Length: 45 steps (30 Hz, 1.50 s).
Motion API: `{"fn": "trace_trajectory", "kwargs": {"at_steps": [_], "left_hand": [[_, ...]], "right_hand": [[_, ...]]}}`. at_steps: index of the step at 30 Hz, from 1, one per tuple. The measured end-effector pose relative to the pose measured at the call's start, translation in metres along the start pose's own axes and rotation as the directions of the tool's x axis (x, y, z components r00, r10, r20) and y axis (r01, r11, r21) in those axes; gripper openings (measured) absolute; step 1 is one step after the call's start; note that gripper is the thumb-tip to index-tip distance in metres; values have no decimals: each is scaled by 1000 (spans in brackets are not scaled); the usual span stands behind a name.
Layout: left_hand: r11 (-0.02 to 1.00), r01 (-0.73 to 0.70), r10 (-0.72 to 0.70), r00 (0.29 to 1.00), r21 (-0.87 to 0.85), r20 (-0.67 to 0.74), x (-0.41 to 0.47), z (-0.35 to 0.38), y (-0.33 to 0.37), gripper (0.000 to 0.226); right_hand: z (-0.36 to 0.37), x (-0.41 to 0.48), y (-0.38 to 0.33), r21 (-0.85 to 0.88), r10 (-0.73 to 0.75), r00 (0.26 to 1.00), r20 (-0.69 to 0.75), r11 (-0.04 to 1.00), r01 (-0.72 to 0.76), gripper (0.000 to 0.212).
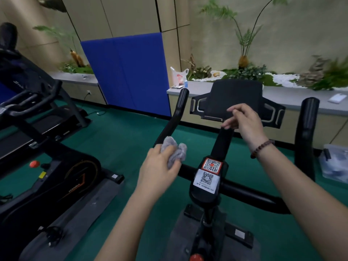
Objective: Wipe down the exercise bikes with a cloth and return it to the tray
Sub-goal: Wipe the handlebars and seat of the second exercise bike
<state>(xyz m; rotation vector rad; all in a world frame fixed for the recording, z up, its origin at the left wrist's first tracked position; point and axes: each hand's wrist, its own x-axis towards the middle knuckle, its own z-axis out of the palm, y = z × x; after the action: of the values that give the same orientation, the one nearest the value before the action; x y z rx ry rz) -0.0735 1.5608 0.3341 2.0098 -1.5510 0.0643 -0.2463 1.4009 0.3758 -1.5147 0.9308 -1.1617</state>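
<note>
A black exercise bike (205,187) stands right in front of me, with two QR stickers on its stem. My left hand (158,168) grips a crumpled grey cloth (175,150) against the left part of the handlebar (169,127). My right hand (243,121) is raised in front of the black tablet holder (235,97), at the top of the stem, fingers loosely bent and holding nothing. A bead bracelet sits on that wrist.
A second black bike (62,178) and a treadmill (28,102) stand at the left on the green floor. A blue mat (128,72) leans on the wall. The grey ledge (199,89) behind carries a plastic bag, a small bottle and plants. A clear plastic box (334,164) sits at the right.
</note>
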Motion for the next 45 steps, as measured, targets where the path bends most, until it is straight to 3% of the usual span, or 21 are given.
{"fn": "trace_trajectory", "kwargs": {"at_steps": [3, 5, 10, 13, 16, 22, 27, 30, 35, 38, 41, 45], "left_hand": [[991, -107, 100, 991, 76, 91, -8, 24, 12, 36], [990, -122, 118, 991, 72, 57, -20, 33, 13, 33], [988, -99, 100, 995, -117, 7, -43, 34, 10, 49], [981, -1, 23, 993, -195, 112, -50, 31, -1, 47], [999, -34, 43, 967, -41, 249, -61, 28, -8, 47], [994, 101, -92, 977, -34, 194, -95, 29, 18, 51], [974, 205, -196, 976, -99, 94, -118, 26, 50, 54], [966, 219, -214, 975, -138, 55, -136, 23, 67, 54], [920, 331, -336, 942, -210, 17, -176, 15, 89, 62], [871, 418, -427, 904, -258, 24, -205, 9, 99, 56], [805, 502, -524, 851, -316, 18, -238, -2, 112, 43], [739, 577, -621, 783, -348, -19, -284, -22, 121, 60]], "right_hand": [[-17, -11, 2, -14, 17, 999, -33, 1000, -18, 25], [-31, -21, 4, -21, 26, 997, -67, 999, -28, 25], [-55, -48, 14, -1, 48, 985, -164, 999, -49, 24], [-57, -58, 20, -16, 69, 986, -152, 997, -72, 24], [-50, -68, 19, -10, 63, 993, -97, 998, -64, 24], [-26, -125, 20, -159, -95, 964, 247, 978, 137, 23], [-31, -166, 29, -195, -137, 848, 512, 943, 270, 10], [-33, -184, 40, -235, -85, 743, 664, 920, 314, 19], [-26, -218, 55, -144, 68, 637, 768, 987, 68, 47], [-15, -243, 61, -68, 109, 588, 801, 993, -92, 55], [-3, -271, 63, 11, 109, 599, 793, 981, -194, 51], [11, -303, 65, 64, 136, 560, 818, 944, -324, 37]]}}
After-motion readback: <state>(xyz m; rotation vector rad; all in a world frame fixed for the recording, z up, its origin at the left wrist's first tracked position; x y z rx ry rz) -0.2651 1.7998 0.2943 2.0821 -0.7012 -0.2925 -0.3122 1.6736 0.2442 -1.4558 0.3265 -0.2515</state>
